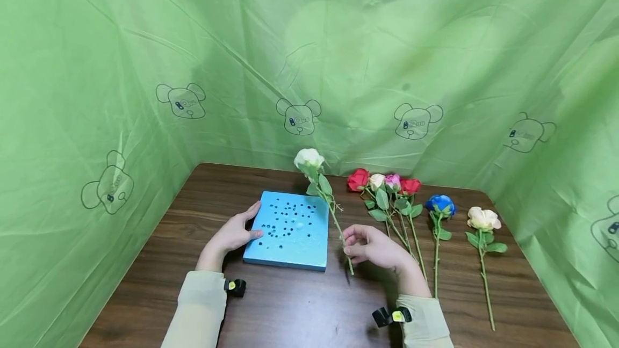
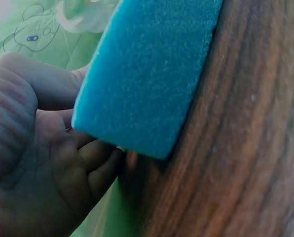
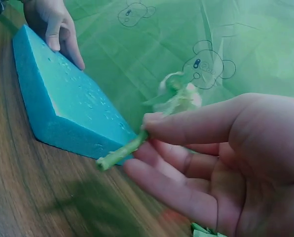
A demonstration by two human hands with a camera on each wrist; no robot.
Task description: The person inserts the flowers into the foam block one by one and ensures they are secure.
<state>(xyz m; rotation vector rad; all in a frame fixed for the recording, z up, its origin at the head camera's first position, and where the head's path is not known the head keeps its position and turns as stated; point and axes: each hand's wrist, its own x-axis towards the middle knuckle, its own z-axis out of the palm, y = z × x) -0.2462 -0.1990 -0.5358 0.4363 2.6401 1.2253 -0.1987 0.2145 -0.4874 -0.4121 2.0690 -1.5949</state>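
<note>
My right hand (image 1: 372, 247) pinches the green stem of a white rose (image 1: 309, 158) between thumb and fingers, near its lower end. The rose slants up and left, its bloom beyond the far edge of a blue foam block (image 1: 309, 248). In the right wrist view the cut stem end (image 3: 105, 163) sticks out past the fingertips, beside the block. With the thumb on top and fingers along its left side, my left hand (image 1: 236, 231) grips the block. Many small dark holes dot its top. The left wrist view shows the block's side (image 2: 142, 79) close up; some fingers are hidden behind it.
Right of the block lie a red rose (image 1: 358, 180), a cream rose (image 1: 376, 181), a pink rose (image 1: 393, 181) and another red rose (image 1: 410, 186), bunched together. Farther right are a blue rose (image 1: 440, 204) and a cream rose (image 1: 483, 218). Green cloth (image 1: 232, 122) surrounds the wooden table (image 1: 290, 310).
</note>
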